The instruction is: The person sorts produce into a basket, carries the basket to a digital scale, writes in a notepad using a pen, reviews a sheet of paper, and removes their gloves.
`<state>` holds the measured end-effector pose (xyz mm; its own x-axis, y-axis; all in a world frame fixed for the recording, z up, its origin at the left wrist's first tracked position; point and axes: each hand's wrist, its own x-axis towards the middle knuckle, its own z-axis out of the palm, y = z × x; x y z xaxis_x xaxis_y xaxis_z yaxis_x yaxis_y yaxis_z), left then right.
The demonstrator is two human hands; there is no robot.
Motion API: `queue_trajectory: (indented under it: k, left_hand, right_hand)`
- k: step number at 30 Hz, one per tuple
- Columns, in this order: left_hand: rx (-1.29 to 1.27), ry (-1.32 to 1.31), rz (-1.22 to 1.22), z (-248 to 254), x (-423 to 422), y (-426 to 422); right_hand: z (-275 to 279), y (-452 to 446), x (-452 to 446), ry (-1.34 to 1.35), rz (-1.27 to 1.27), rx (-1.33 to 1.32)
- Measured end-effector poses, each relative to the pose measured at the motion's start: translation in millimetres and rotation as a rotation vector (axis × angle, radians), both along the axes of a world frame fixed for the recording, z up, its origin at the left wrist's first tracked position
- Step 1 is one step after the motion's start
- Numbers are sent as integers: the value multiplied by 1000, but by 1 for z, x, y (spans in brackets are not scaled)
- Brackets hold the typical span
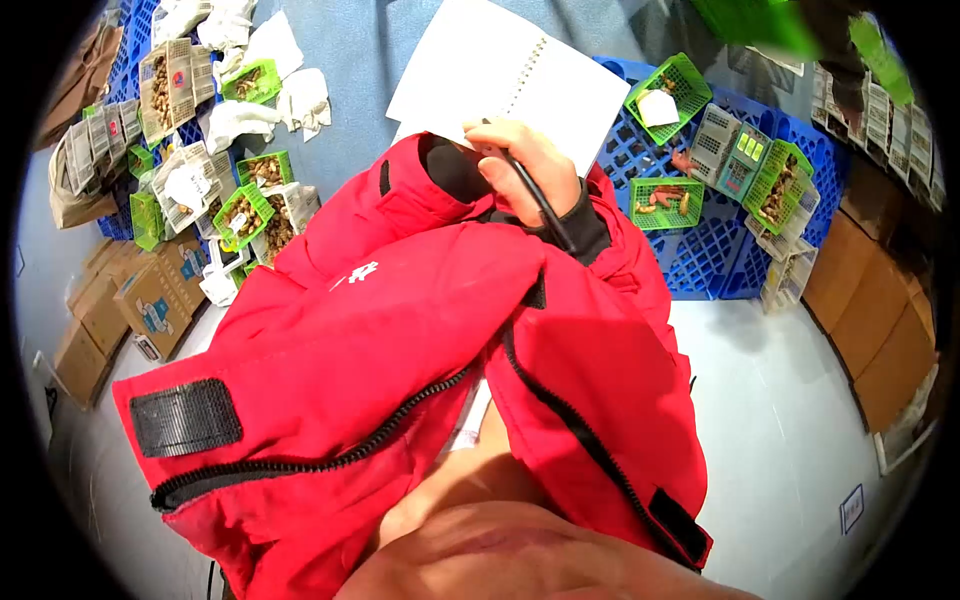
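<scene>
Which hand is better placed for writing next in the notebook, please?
Probably right: the right hand holds a black pen at the open spiral notebook; the left hand is hidden.

Bright light falls from above, bleaching the notebook (575, 80) pages and throwing a shadow under the chin; black rings the round, fisheye-warped frame, boxes (880, 320) bend at the right, and green smears blur at the upper right.

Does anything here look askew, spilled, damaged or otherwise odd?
Crumpled white pieces lie strewn over and beside the baskets at left, looking untidy, and a green basket at upper right sits askew. I see no clear spill or damage.
</scene>
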<state>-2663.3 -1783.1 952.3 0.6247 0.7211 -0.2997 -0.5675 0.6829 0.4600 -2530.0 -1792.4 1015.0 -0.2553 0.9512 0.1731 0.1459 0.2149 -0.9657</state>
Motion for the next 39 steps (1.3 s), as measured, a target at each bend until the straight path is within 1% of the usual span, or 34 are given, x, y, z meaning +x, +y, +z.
queue_trajectory:
  k: [2,3,4,5,7,8,10,11,12,14,15,18,22,23,26,27,28,30,31,34,35,38,39]
  left_hand:
    - [12,4,10,-14,2,-1]
    - [10,6,16,-18,3,-1]
    - [7,6,21,-20,4,-1]
    - [-9,9,23,-20,5,-2]
    - [-42,4,30,-9,5,0]
    - [-146,-24,-15,9,5,5]
    - [-185,-10,-5,14,7,5]
    - [-173,-23,-21,15,8,6]
    - [-161,-36,-39,16,8,7]
    - [-162,-47,-66,13,9,7]
    - [-175,-46,-77,7,9,6]
    - [-200,-68,-106,0,6,4]
    - [-200,-83,-115,-4,5,2]
    - [-182,-77,-121,-3,5,3]
    - [-165,-73,-140,-4,4,2]
    - [-183,-80,-147,-8,4,1]
    - [-202,-88,-156,-12,3,0]
    - [-200,-122,-205,-21,-2,-2]
    - [-199,-139,-228,-23,-3,-3]
    - [-162,57,-103,-12,3,-5]
    - [-200,56,-110,-5,3,-5]
    - [-220,75,-146,-10,1,-5]
    - [-183,85,-138,-9,2,-5]
  right_hand:
    - [11,-13,5,309,-164,-547]
    - [1,-12,16,84,-318,-342]
    - [-8,-9,20,244,-553,-268]
    - [-16,-7,30,327,-690,-267]
    - [-32,-12,54,300,-830,-267]
    - [-39,-14,60,296,-900,-272]
    - [-57,-23,66,426,-930,-400]
    - [-53,-25,65,487,-913,-532]
    - [-87,-32,74,407,-838,-446]
    - [-81,-33,63,438,-841,-480]
    - [-70,-30,56,605,-831,-528]
    - [-71,-31,58,592,-783,-488]
    - [-74,-30,61,577,-800,-471]
    - [-70,-31,63,554,-856,-535]
    - [-60,-19,61,344,-871,-165]
    - [-52,-13,62,228,-828,-25]
    - [-46,-11,67,-105,-806,67]
    - [-30,0,66,-152,-762,-26]
    - [-54,-2,78,-286,-759,-8]
    - [-54,7,80,-386,-742,184]
    - [-54,7,79,-345,-736,183]
    - [-50,7,76,-400,-752,135]
    - [-46,7,74,-382,-766,114]
